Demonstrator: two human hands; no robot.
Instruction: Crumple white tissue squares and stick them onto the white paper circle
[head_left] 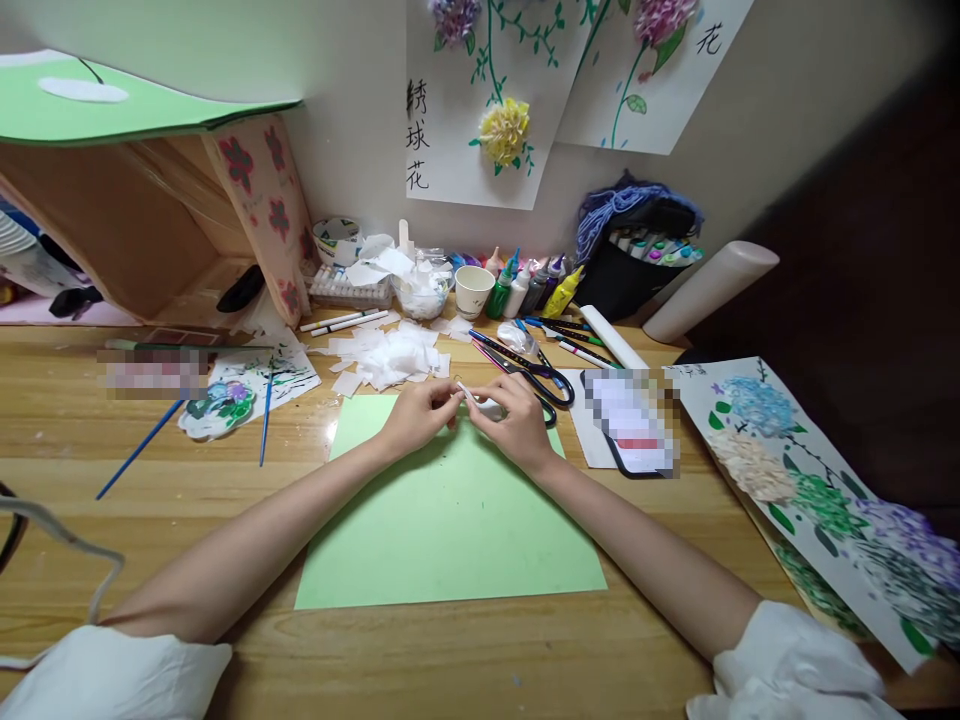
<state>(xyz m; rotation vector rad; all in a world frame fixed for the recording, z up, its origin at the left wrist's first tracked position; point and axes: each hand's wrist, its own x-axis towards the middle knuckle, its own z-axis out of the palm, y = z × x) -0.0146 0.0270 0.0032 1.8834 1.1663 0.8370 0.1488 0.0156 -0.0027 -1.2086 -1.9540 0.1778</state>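
Over the far edge of a light green sheet of paper, my two hands meet at their fingertips. My left hand pinches one end of a small white piece of paper, which looks rolled or folded. On its other side, my right hand is closed on the same piece. Just beyond my fingers lies a loose pile of white paper squares. Black-handled scissors rest beside my right hand, partly hidden by it.
Paint bottles, a paper cup and a bowl of white scraps stand along the wall. At left lie paintbrushes and a paint-smeared palette. A phone and a flower picture are at right.
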